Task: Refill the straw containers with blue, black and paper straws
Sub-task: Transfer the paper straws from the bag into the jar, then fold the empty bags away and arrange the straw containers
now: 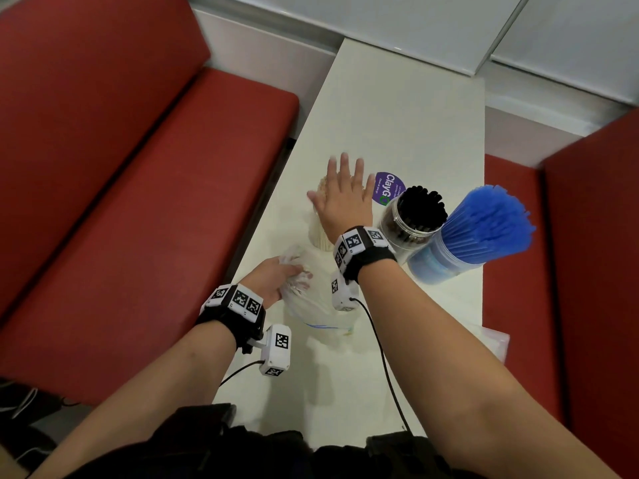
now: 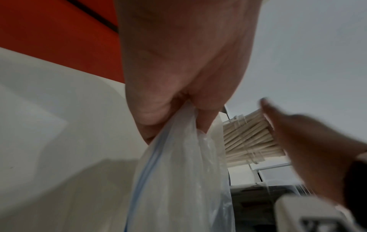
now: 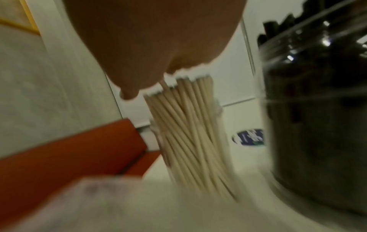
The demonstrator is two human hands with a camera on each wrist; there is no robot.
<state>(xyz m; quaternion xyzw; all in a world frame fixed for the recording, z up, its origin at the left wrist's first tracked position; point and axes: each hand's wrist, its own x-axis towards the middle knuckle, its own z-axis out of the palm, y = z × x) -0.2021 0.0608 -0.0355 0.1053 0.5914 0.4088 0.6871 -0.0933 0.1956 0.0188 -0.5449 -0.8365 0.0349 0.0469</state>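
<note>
On the white table (image 1: 408, 108) a clear container packed with cream paper straws (image 1: 318, 233) (image 3: 190, 133) (image 2: 248, 138) stands upright. My right hand (image 1: 345, 195) lies flat with spread fingers on the straw tops (image 3: 184, 80), palm down. My left hand (image 1: 273, 281) (image 2: 178, 70) grips the bunched top of a clear plastic zip bag (image 1: 314, 305) (image 2: 178, 172) just in front of that container. To the right stand a clear jar of black straws (image 1: 415, 216) (image 3: 317, 109) and a container of blue straws (image 1: 477, 229).
A round purple sticker (image 1: 389, 188) lies on the table behind the black-straw jar. Red padded benches (image 1: 121, 188) run along both sides of the narrow table. Another clear bag (image 1: 494, 340) lies at the table's right edge. Cables hang from both wrist units.
</note>
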